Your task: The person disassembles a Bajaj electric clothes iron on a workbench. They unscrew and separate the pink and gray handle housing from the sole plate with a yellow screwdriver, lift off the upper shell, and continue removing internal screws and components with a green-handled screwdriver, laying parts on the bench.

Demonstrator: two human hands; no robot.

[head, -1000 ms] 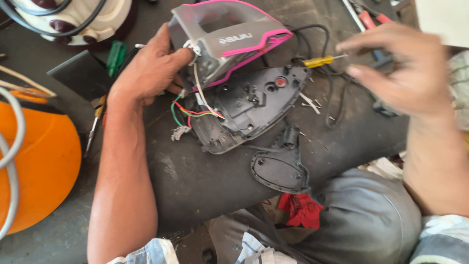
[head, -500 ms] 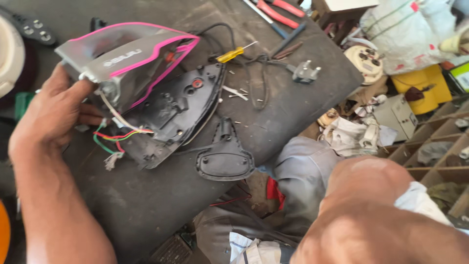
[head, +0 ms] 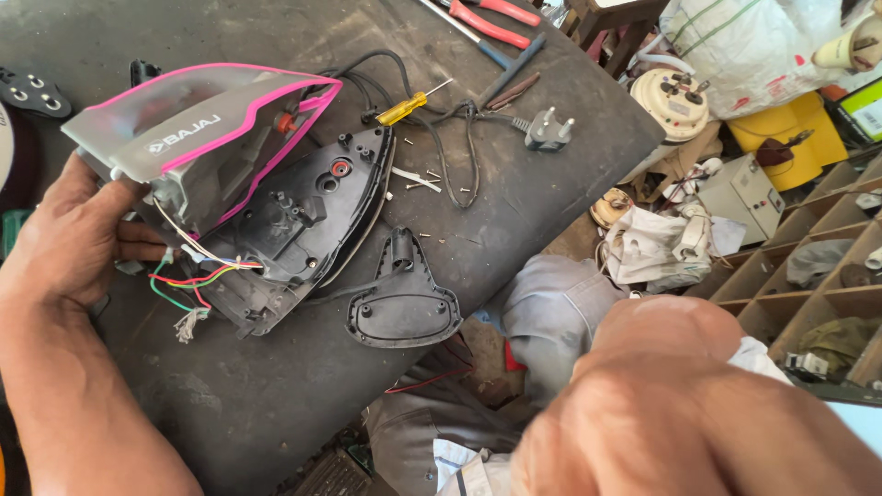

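My left hand [head: 78, 241] grips the rear end of a grey iron cover [head: 202, 138] with pink trim, tilted up off its black base [head: 308, 220]. Red, green and white wires [head: 197, 276] run between cover and base beside my fingers. A loose black plastic plate [head: 404, 301] lies just right of the base. A yellow-handled screwdriver [head: 409, 106] and small screws [head: 418, 179] rest beyond it. My right hand [head: 698, 404] is a blurred shape close to the camera at lower right, away from the iron; its fingers are hidden.
The dark work board [head: 514, 211] also carries a black cord with a grey plug [head: 548, 129] and red-handled pliers [head: 487, 23]. Right of the board lie a cream round part [head: 677, 99], a yellow container [head: 790, 129], rags and wooden compartments [head: 827, 266].
My right hand drew back from the screwdriver area to the lower right, near the camera. The view swung right. My left hand kept its hold on the cover.
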